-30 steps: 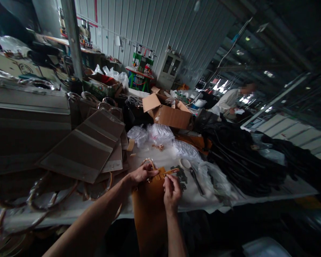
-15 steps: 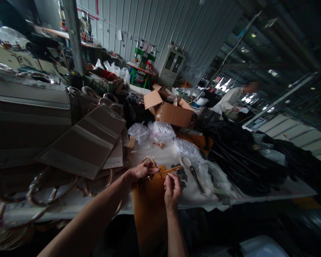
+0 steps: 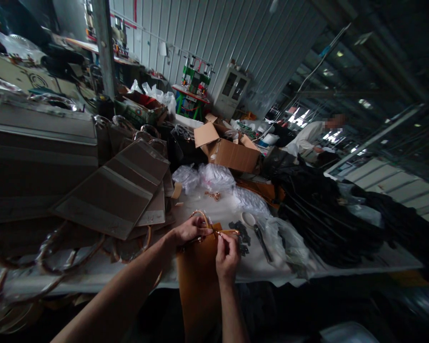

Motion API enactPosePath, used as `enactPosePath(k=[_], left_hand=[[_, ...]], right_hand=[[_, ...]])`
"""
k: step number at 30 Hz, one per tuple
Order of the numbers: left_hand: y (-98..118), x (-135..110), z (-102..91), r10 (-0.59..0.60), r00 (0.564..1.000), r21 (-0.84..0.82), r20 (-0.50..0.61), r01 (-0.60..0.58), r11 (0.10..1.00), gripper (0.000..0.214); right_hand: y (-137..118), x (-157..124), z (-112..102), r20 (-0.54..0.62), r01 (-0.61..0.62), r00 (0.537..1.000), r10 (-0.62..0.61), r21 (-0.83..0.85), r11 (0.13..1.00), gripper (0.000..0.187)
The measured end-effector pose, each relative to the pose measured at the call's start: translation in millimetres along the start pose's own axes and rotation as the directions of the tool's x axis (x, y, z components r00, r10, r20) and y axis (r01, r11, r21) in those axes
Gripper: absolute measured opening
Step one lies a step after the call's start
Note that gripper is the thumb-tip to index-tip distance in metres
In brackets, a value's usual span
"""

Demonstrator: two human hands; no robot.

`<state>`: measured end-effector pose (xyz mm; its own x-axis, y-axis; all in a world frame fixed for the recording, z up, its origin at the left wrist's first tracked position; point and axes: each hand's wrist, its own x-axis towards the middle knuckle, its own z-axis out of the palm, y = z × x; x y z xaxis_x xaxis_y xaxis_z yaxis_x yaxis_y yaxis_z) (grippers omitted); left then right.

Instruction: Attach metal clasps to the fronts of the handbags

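Observation:
A mustard-brown leather panel (image 3: 199, 281), apparently part of a bag, hangs over the table's front edge between my forearms. My left hand (image 3: 192, 230) is closed on its upper edge, where a curved brown handle (image 3: 202, 214) rises behind the fingers. My right hand (image 3: 227, 253) pinches a narrow brown strap (image 3: 231, 231) just beside the left fingertips. The strap's tip sticks out to the right above my right fingers. Its fastening point is too small and dark to make out.
Stacked grey-brown bag pieces (image 3: 117, 188) lie on the left. Small dark parts (image 3: 243, 247) and a black-handled round tool (image 3: 260, 238) lie to the right, near clear plastic bags (image 3: 284, 238). Behind are a cardboard box (image 3: 234, 155) and black material (image 3: 314, 209). A person (image 3: 309, 136) is farther back.
My right hand has shifted slightly left, closer to the left fingers. The strap, raised toward the right before, now lies flatter with its tip nearer the panel.

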<state>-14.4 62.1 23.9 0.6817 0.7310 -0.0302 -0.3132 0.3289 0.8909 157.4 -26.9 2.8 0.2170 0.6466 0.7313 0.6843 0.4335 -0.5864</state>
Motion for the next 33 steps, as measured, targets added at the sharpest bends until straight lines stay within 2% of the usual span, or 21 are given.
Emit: enactPosePath(k=[8, 13, 21, 33], left_hand=[[-3, 0, 0.6, 0.008, 1.0, -0.05, -0.029, -0.009, 0.999, 0.053], [-2, -3, 3.7, 0.021, 0.998, -0.055, -0.066, -0.025, 0.998, 0.055], [-1, -2, 7.0, 0.029, 0.998, -0.066, -0.047, -0.033, 0.997, 0.057], [-4, -3, 9.9, 0.048, 0.994, -0.057, -0.096, -0.054, 0.997, 0.056]], right_hand=[[-2, 2, 2, 0.019, 0.056, 0.998, -0.055, -0.063, 0.996, 0.016], [-7, 5, 0, 0.053, 0.021, 0.998, -0.018, -0.06, 0.998, 0.02], [-10, 18, -11, 0.229, -0.042, 0.971, 0.063, -0.097, 0.994, 0.026], [-22, 28, -13, 0.321, -0.063, 0.937, 0.136, -0.226, 0.972, 0.027]])
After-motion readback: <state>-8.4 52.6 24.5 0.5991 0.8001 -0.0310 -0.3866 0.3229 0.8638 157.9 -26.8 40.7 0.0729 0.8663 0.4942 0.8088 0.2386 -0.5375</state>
